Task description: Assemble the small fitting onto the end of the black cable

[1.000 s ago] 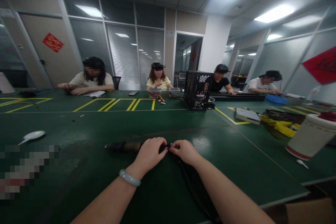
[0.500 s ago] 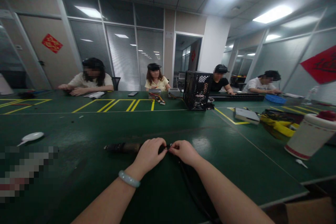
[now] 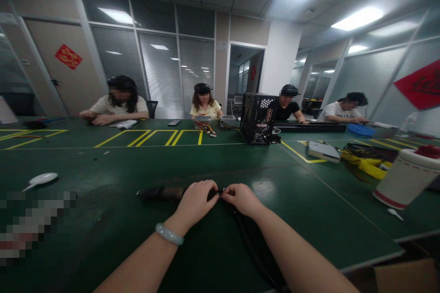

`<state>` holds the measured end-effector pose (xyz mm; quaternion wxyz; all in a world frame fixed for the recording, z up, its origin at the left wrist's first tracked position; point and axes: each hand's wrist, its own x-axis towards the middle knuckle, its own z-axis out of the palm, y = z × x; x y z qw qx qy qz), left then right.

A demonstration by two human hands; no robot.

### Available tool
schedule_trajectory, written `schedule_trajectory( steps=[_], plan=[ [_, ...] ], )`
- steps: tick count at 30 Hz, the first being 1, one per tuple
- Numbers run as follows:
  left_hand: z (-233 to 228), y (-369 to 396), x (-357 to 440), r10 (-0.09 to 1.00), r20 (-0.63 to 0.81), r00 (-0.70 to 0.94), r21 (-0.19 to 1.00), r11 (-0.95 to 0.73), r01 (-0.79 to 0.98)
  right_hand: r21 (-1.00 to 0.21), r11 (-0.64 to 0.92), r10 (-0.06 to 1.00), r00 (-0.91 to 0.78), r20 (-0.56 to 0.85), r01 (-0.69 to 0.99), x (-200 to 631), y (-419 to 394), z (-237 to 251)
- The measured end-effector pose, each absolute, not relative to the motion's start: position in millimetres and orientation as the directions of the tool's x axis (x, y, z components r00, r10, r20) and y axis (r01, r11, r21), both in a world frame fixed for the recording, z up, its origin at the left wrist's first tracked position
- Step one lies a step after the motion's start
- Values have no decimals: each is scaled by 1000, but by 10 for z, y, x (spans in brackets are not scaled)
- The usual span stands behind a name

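**Two hands meet on a dark cable**

Two hands work at one spot on the green worktop. The left hand is curled over a dark cylindrical cable piece, which lies flat and sticks out to the left of the knuckles. The right hand pinches a small dark end just beside the left fingertips, so both hands touch at that joint. A pale bangle sits on the left wrist. From the joint a black cable runs back toward the person under the right forearm.

Left of the cable piece, well apart, lies a white spoon. Far to its right stands a white tub with a red lid. Beyond it, across the worktop, stands a black computer case, with four people seated behind.
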<state>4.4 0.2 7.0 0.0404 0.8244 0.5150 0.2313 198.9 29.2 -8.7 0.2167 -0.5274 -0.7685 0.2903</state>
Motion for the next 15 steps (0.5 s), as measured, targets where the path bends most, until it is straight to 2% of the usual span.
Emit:
schedule_trajectory(
  steps=[9,15],
  plan=[
    [79,11,46,829,342,442,253,-534,807,-662,305,932,-356,63,684,1990,341,-180],
    [58,6,44,876,319,363,297,-456,839,-668,290,935,-352,45,685,1994,309,-122]
  ],
)
